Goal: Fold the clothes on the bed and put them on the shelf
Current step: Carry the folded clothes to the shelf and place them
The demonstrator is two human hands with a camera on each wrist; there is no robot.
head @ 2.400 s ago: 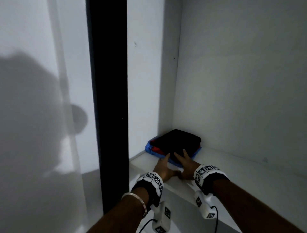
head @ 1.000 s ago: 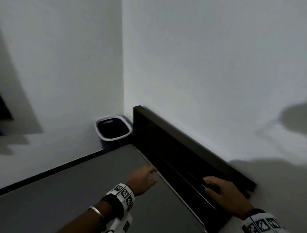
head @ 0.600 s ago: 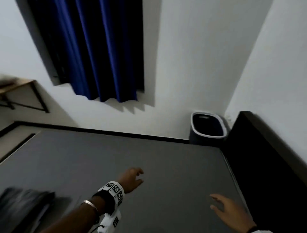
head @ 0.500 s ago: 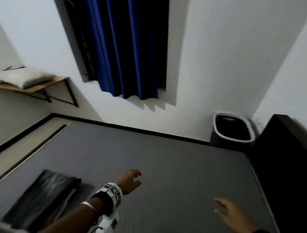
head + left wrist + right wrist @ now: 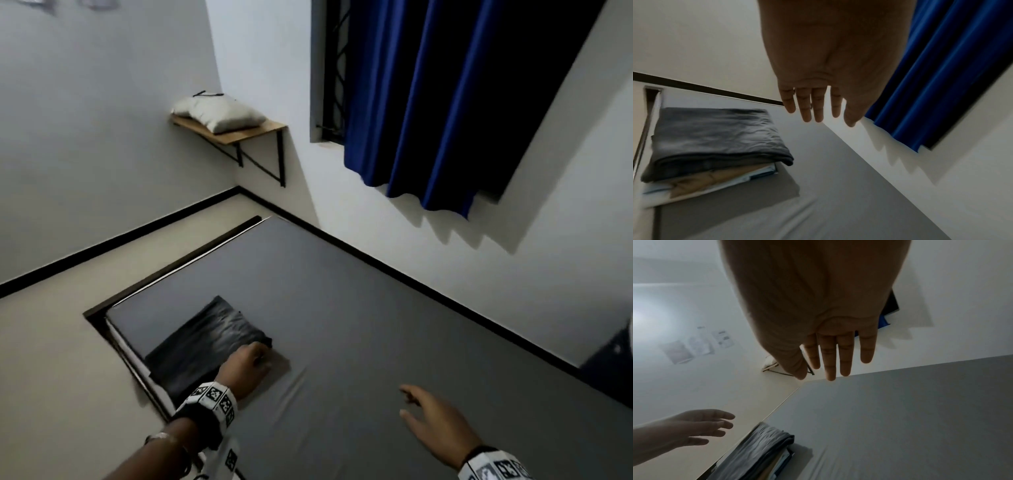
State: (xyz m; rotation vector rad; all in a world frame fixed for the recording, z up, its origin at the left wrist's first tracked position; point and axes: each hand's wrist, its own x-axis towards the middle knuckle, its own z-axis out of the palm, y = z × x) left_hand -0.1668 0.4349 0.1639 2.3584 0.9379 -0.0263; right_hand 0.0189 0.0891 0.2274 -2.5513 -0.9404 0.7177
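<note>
Since the stack of folded clothes topped by a dark grey garment [image 5: 205, 346] sits at the near-left corner of the grey-sheeted bed [image 5: 394, 325], it's probably best scooped from underneath at both ends so the layers aren't spilled. Nothing is gripped yet: the left hand [image 5: 244, 370] is held just over the stack's right edge, fingers loosely spread, and the right hand [image 5: 436, 422] is kept open, well apart. No containers can be made out for sure.

A dim room with pale grey-white walls [image 5: 102, 144] and a cream floor [image 5: 51, 377] edged by a black skirting strip [image 5: 113, 243]. A barred window [image 5: 334, 68] is mostly covered by a deep blue curtain [image 5: 445, 96]. In the corner, a small wooden wall shelf [image 5: 239, 135] on black brackets carries a pale cushion [image 5: 219, 111].
</note>
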